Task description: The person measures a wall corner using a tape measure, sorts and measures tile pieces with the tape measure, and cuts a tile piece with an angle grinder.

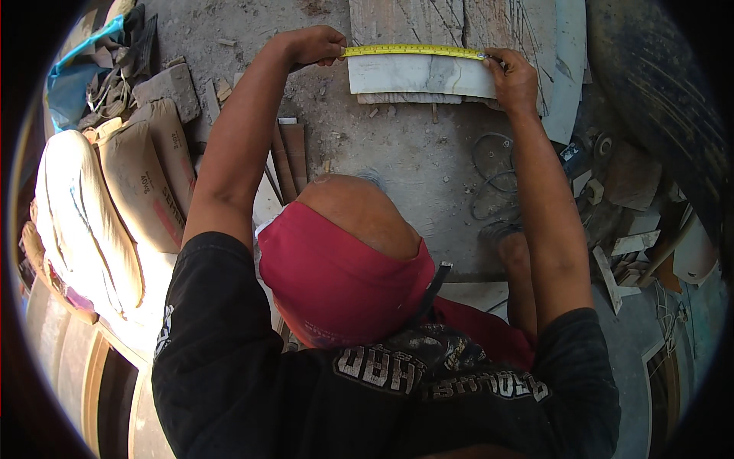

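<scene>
A yellow measuring tape (417,50) is stretched straight along the far edge of a white marbled tile strip (413,75). My left hand (315,47) is closed on the tape's left end, just off the tile's left edge. At the right end, my right hand (514,79) pinches the tape between thumb and finger, over the tile's right part. A small metal end piece shows by the right fingertips. Whether a tape case sits inside my left hand is hidden. The tile rests on worn, scratched boards (409,23).
Full paper sacks (141,164) and a pale sack (84,222) stand at the left, near rubble and blue plastic (70,84). A looped cable (489,172) lies on the floor by a power tool with a disc (602,145). Tile offcuts (634,243) lie at the right.
</scene>
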Demonstrator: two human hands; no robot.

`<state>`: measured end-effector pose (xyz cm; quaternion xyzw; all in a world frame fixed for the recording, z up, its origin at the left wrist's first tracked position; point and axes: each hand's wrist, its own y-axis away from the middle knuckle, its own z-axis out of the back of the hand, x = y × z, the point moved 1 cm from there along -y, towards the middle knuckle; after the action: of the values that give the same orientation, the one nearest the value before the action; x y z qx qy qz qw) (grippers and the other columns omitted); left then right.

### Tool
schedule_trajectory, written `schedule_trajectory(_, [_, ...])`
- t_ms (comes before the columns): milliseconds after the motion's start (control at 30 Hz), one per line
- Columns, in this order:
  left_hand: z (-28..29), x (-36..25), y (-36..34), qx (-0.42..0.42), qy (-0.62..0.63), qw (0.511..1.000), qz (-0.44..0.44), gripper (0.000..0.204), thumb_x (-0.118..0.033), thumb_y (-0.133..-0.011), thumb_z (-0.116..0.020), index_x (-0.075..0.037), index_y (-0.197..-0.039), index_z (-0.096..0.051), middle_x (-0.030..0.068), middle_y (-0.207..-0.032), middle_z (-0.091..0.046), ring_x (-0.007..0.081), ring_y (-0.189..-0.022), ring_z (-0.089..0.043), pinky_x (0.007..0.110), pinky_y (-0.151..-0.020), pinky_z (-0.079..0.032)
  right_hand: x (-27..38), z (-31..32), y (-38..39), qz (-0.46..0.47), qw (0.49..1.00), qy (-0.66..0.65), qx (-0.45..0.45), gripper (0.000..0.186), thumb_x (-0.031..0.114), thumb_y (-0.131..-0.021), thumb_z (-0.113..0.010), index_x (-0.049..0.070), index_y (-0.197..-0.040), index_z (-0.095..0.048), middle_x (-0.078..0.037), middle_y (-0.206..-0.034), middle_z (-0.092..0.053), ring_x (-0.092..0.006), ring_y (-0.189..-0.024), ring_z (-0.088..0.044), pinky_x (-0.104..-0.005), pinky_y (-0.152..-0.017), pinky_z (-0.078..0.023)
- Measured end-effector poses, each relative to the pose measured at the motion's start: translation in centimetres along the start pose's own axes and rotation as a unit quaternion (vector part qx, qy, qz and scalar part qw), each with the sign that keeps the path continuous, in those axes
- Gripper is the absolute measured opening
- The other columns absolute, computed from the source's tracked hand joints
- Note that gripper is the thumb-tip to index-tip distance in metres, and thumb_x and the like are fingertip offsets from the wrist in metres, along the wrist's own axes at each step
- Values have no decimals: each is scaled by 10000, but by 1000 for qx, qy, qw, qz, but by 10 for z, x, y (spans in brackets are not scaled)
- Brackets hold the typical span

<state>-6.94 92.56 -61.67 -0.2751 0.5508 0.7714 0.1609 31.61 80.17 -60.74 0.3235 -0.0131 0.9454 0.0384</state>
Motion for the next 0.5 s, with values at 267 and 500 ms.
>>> schedule_trajectory(267, [1, 1, -1, 10, -8, 1000, -4, 214, -214, -1018, -575, -33, -948, -667, 5, -740, -611, 119, -696, -553, 319, -690, -485, 2, 2, 2, -32, 999, -11, 16, 210, 150, -864, -797, 129, -1073, -793, -96, -1024, -750, -303, -915, -724, -386, -809, -566])
schedule_trajectory(500, [-1, 1, 1, 5, -4, 1000, -5, 221, -221, -1010, -574, -36, -915, -648, -2, -729, -597, 119, -691, -531, 325, -670, -456, 2, 2, 3, -32, 999, -10, 17, 215, 142, -862, -797, 125, -1077, -793, -94, -1012, -749, -296, -885, -720, -379, -781, -564])
